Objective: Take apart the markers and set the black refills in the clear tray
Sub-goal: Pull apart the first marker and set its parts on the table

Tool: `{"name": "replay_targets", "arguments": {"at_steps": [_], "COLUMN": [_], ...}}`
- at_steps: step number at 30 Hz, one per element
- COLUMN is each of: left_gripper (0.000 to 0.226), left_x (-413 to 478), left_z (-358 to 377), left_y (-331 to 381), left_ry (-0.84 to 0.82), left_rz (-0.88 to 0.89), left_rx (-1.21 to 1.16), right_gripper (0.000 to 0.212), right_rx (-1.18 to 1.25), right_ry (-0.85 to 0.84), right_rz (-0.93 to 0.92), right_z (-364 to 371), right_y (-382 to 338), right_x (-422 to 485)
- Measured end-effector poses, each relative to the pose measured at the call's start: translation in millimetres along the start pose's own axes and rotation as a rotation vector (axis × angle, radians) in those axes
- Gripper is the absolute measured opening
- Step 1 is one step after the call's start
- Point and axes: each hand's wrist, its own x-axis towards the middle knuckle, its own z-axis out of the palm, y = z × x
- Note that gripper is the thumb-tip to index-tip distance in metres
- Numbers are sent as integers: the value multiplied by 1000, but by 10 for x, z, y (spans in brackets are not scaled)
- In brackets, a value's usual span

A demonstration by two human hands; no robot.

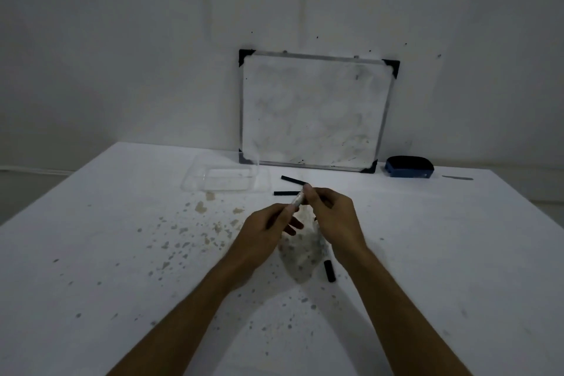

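Note:
Both hands hold one white marker barrel [297, 200] above the table's middle. My left hand [268, 230] grips its lower end, and my right hand [331, 217] pinches its upper end with thumb and fingers. Two black refills lie on the table just beyond the hands: one [293, 180] slanted, the other [286, 193] partly hidden behind the marker. A clear plastic tray [224, 178] stands to the left of them; I see nothing in it. A black cap [329, 271] lies near my right wrist.
A small whiteboard [314, 113] leans on the wall at the table's back. To its right rest a blue eraser [409, 166] and a thin grey strip [457, 178]. The white table [122, 253] is speckled with stains.

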Motion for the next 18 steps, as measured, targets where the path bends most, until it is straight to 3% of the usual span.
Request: {"name": "replay_targets", "arguments": {"at_steps": [4,7,9,15,18], "left_gripper": [30,38,41,43,59], "left_x": [11,42,42,50,27], "left_z": [-44,-175,-207,-75,-31], "left_y": [-126,-244,-272,-227,-118], "left_ry": [76,94,101,160,48], "left_rz": [199,411,505,734,555], "left_rx": [243,614,713,819,605], "right_gripper": [23,31,47,76,70], "right_rx": [-110,-332,-375,-648,-519], "right_ry": [33,79,89,140,149], "right_rz": [-102,-282,-303,-97,-131], "right_z": [0,-4,2,-44,-57], "right_y": [156,242,280,340,341], "right_x": [-22,-10,-23,11,30]}}
